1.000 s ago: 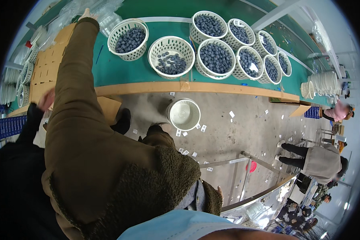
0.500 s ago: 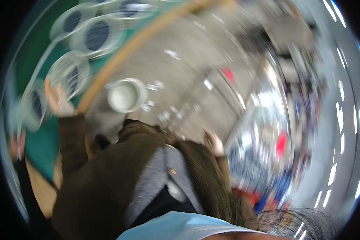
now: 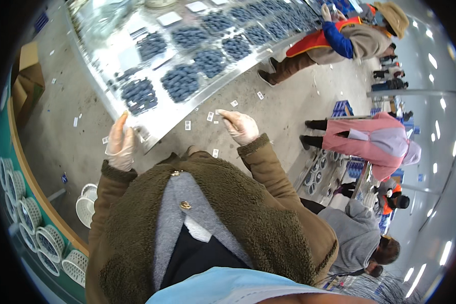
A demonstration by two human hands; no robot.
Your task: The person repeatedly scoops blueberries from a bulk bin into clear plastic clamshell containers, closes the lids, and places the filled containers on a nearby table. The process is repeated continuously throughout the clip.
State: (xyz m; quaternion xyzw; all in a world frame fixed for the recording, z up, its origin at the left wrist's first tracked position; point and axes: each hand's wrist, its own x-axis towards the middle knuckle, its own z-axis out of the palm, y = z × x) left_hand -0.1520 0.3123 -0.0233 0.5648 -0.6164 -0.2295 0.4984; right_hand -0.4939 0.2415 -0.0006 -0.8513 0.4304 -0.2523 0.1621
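Observation:
My left hand (image 3: 120, 147), in a thin clear glove, is at the near corner of a shiny metal table (image 3: 152, 121). Its fingers are apart and it holds nothing. My right hand (image 3: 241, 127), gloved too, hovers over the floor to the right of that corner, with its fingers pressed together. A small pale bit shows by its fingertips; whether they grip it or it lies on the floor behind, I cannot make out. Closest to my left hand on the table are trays of blueberries (image 3: 139, 96), with more trays (image 3: 180, 83) beyond.
White baskets with dark berries (image 3: 49, 242) stand on a green, wood-edged table (image 3: 61, 223) at left. Empty white baskets (image 3: 85, 209) sit beside it. A cardboard box (image 3: 29, 71) is far left. Labels (image 3: 188, 125) litter the floor. Co-workers stand at right, one in a red apron (image 3: 319, 43).
My view has swung from the green table and its baskets to the metal table with blueberries. The earlier frame is blurred. Both hands are now raised in front of me.

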